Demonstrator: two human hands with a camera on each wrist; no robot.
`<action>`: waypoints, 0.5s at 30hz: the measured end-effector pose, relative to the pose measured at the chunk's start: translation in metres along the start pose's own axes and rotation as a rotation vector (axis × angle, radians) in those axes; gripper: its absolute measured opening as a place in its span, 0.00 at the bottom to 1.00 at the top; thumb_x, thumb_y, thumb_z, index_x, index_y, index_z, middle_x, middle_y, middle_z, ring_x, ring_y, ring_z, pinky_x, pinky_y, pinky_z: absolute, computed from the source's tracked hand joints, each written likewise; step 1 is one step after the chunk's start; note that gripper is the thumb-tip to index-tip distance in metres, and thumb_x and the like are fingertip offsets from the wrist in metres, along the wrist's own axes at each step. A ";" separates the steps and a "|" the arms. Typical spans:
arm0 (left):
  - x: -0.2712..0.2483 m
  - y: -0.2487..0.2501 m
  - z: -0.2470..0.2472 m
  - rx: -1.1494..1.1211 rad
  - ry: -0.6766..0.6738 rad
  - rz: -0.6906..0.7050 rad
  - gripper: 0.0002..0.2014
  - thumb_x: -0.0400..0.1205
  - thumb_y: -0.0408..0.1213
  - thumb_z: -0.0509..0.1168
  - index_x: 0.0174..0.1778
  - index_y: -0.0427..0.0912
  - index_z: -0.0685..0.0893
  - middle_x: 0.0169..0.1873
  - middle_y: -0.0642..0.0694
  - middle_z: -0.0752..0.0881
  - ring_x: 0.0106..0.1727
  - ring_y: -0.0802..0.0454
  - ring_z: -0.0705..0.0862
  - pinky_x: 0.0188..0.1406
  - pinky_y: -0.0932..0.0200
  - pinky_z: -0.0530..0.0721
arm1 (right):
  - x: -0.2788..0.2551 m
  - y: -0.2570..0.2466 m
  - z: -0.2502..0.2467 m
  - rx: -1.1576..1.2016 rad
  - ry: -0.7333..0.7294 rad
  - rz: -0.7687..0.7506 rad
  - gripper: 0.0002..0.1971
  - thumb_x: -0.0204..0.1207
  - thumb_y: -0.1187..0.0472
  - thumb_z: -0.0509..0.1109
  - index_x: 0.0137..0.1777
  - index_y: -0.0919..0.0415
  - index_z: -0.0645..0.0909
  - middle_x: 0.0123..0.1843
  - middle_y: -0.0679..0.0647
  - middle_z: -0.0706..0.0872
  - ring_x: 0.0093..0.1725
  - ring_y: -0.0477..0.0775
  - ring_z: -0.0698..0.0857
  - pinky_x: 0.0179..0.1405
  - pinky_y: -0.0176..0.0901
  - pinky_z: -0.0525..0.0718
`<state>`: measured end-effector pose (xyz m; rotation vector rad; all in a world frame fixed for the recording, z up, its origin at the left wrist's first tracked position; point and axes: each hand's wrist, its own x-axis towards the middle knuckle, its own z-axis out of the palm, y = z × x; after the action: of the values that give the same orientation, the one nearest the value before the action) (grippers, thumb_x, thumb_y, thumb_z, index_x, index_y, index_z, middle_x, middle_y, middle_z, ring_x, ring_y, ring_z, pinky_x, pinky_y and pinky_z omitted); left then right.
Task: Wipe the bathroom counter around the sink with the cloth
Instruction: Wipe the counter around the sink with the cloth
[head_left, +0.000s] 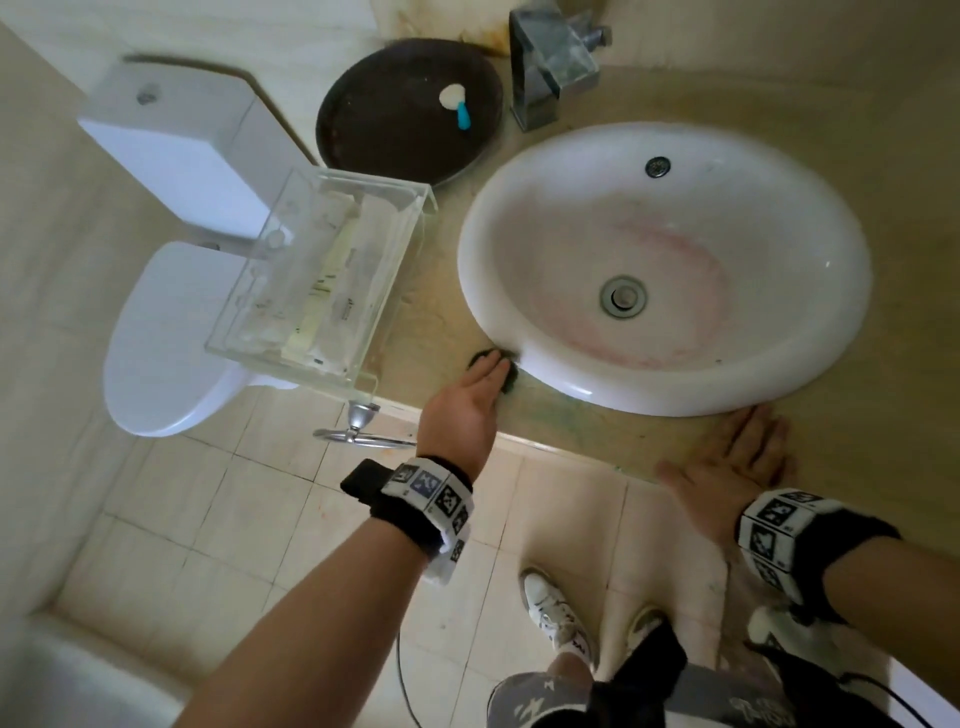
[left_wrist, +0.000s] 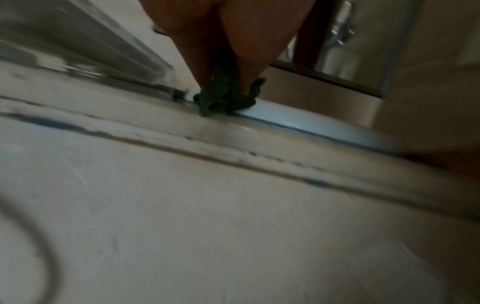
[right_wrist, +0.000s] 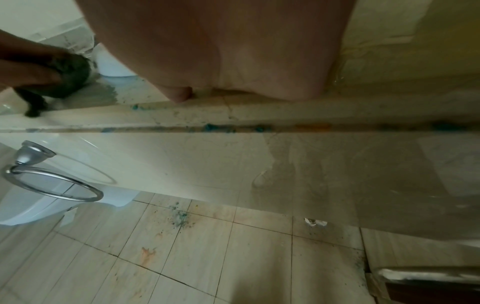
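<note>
Your left hand (head_left: 470, 395) presses the cloth (head_left: 493, 364) flat-fingered near the bench's front edge, touching the sink (head_left: 665, 270) rim; right hand (head_left: 737, 462) splayed, empty. Sweep left carelessly and you'd likely knock the clear tray (head_left: 317, 270) overhanging the left edge.

cloth (head_left: 506, 371): mostly hidden under left hand (head_left: 465, 410) | left wrist view: blurred | faucet (head_left: 553, 62): top cut off by edge | right hand (right_wrist: 221, 47): fingers cut off

right hand (right_wrist: 221, 47) laid flat on counter (right_wrist: 259, 111); dark cloth (right_wrist: 64, 82) pressed by left hand (right_wrist: 28, 67); towel ring (right_wrist: 52, 181) mounted below.
</note>
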<state>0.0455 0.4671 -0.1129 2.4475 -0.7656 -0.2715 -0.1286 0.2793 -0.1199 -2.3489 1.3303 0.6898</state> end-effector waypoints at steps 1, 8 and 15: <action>0.007 -0.006 -0.010 -0.027 0.072 -0.070 0.20 0.81 0.27 0.64 0.69 0.44 0.81 0.71 0.50 0.78 0.71 0.54 0.77 0.73 0.63 0.69 | 0.000 0.000 0.001 -0.002 0.000 -0.001 0.57 0.73 0.37 0.64 0.79 0.69 0.27 0.81 0.64 0.28 0.81 0.65 0.32 0.80 0.63 0.41; 0.031 -0.048 -0.028 0.177 0.151 -0.232 0.18 0.83 0.31 0.61 0.70 0.41 0.80 0.72 0.46 0.78 0.68 0.45 0.81 0.69 0.52 0.77 | 0.000 0.000 0.003 -0.008 0.021 -0.007 0.56 0.73 0.39 0.64 0.80 0.70 0.29 0.82 0.65 0.30 0.81 0.66 0.33 0.80 0.64 0.43; 0.015 -0.024 -0.011 0.104 0.147 -0.202 0.16 0.81 0.33 0.64 0.65 0.44 0.84 0.68 0.48 0.81 0.67 0.50 0.82 0.62 0.50 0.83 | 0.000 0.001 0.001 -0.006 -0.009 -0.002 0.56 0.73 0.39 0.64 0.79 0.70 0.28 0.81 0.66 0.28 0.81 0.66 0.32 0.80 0.64 0.40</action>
<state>0.0726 0.4802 -0.1176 2.6126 -0.4804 -0.1274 -0.1298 0.2793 -0.1203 -2.3486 1.3231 0.7041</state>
